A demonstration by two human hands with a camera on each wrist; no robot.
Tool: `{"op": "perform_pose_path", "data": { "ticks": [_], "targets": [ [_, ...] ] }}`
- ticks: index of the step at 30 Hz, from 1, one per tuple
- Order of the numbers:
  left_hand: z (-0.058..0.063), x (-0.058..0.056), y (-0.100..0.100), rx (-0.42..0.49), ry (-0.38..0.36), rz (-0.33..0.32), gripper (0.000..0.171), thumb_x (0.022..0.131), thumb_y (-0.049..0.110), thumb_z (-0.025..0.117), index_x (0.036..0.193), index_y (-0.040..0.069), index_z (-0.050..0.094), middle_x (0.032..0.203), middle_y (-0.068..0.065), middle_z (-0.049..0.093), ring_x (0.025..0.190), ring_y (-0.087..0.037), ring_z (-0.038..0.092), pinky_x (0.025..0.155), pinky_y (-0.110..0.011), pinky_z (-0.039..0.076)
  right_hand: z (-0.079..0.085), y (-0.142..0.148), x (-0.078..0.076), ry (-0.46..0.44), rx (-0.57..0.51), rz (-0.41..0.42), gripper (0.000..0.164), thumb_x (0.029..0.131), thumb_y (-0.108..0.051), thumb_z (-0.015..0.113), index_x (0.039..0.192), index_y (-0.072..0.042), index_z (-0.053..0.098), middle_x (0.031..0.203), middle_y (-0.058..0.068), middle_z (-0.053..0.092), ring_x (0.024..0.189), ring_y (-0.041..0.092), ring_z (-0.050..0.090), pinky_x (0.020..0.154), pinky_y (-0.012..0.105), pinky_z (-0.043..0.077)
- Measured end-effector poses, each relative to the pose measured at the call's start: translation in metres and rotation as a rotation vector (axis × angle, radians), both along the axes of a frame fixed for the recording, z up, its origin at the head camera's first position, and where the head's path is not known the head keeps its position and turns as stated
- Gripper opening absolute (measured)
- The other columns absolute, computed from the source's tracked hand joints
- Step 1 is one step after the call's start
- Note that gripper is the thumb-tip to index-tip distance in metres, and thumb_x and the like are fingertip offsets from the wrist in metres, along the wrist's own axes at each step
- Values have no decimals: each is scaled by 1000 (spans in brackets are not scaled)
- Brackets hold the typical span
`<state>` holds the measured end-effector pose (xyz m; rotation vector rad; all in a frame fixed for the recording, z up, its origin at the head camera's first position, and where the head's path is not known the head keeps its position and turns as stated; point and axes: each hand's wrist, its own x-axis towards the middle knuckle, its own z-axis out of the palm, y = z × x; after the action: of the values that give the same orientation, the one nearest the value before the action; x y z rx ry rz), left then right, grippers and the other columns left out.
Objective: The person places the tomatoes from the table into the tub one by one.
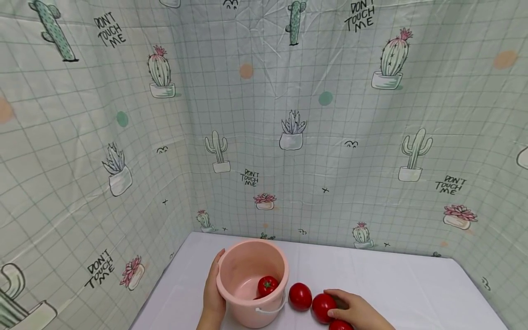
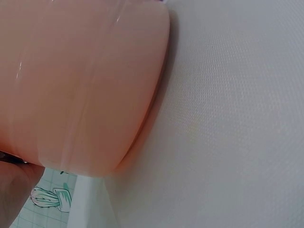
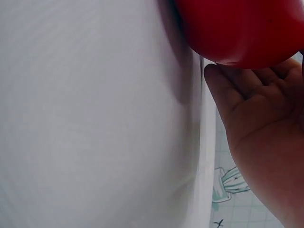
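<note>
A pink bucket (image 1: 233,270) with a white handle stands upright on the table. My left hand (image 1: 214,291) lies along its left outer side, fingers stretched along the wall below the rim. The left wrist view shows the bucket's wall (image 2: 85,85) close up and part of the hand (image 2: 16,190). Inside the bucket sits a red tomato (image 1: 267,285) with a green top. Right of the bucket, my right hand (image 1: 356,311) grips a red tomato (image 1: 323,307) between thumb and fingers. In the right wrist view that tomato (image 3: 242,28) fills the top corner.
Another red tomato (image 1: 300,296) lies between the bucket and the gripped one. One more tomato (image 1: 341,325) shows partly at the bottom edge. A white cloth covers the table (image 1: 396,284). Behind it hangs a cactus-print curtain (image 1: 326,169).
</note>
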<state>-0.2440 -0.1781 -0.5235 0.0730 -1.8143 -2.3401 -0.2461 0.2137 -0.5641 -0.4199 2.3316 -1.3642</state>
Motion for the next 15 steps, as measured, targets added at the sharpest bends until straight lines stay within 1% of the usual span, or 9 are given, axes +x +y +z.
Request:
{"op": "perform_pose_path", "data": {
  "ticks": [7, 10, 15],
  "targets": [
    [-2, -1, 1, -12, -1, 11, 57, 105, 56, 25, 153, 27, 36, 159, 6, 34, 144, -4, 30, 107, -14, 34, 2, 2, 0, 5, -4, -15, 63, 88, -35, 73, 140, -6, 52, 126, 14, 64, 110, 28, 60, 87, 51, 58],
    [-1, 0, 0, -12, 6, 7, 58, 105, 55, 24, 154, 25, 34, 161, 3, 32, 144, -5, 29, 108, -15, 33, 3, 2, 0, 21, 0, -15, 62, 89, -35, 72, 141, -6, 52, 127, 14, 64, 111, 29, 61, 89, 52, 58],
    [0, -1, 0, -17, -6, 16, 58, 105, 56, 25, 153, 26, 35, 161, 1, 32, 144, -5, 30, 109, -15, 32, 9, 5, 0, 49, -2, -11, 62, 91, -34, 70, 142, -5, 50, 130, 17, 63, 114, 32, 62, 92, 52, 56]
  ]
}}
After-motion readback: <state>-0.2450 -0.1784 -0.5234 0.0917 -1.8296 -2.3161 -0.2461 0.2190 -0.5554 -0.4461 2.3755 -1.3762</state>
